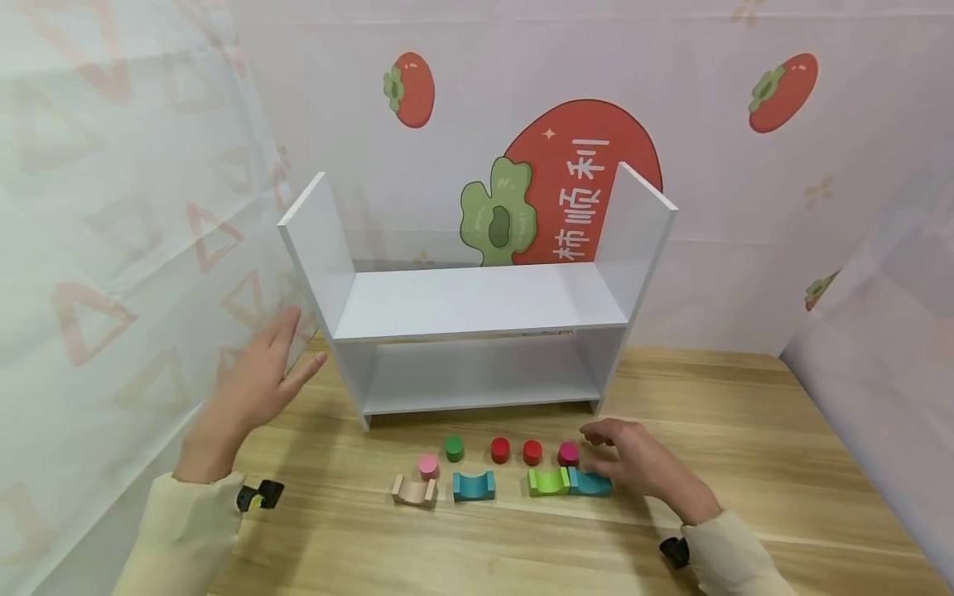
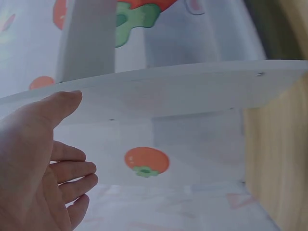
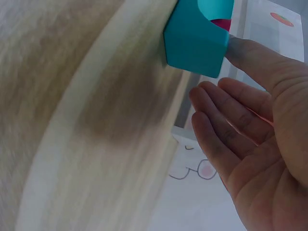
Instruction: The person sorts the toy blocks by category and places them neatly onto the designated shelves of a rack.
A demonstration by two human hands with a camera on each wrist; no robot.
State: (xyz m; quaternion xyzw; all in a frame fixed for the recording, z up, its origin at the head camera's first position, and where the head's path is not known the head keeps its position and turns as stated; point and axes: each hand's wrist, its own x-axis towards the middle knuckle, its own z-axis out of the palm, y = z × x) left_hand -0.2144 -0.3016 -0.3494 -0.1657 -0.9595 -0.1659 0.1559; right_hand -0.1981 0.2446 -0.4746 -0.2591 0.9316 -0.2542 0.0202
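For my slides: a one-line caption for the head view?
Left hand open beside white shelf; right hand touching teal block.

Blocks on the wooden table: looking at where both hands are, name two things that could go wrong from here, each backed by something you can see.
1. The right hand touches the teal arch block, which sits tight against the green arch block with the magenta cylinder just behind; a careless grip may knock those neighbours.
2. The left hand hovers open beside the white shelf's side panel; a bump could shift the shelf.
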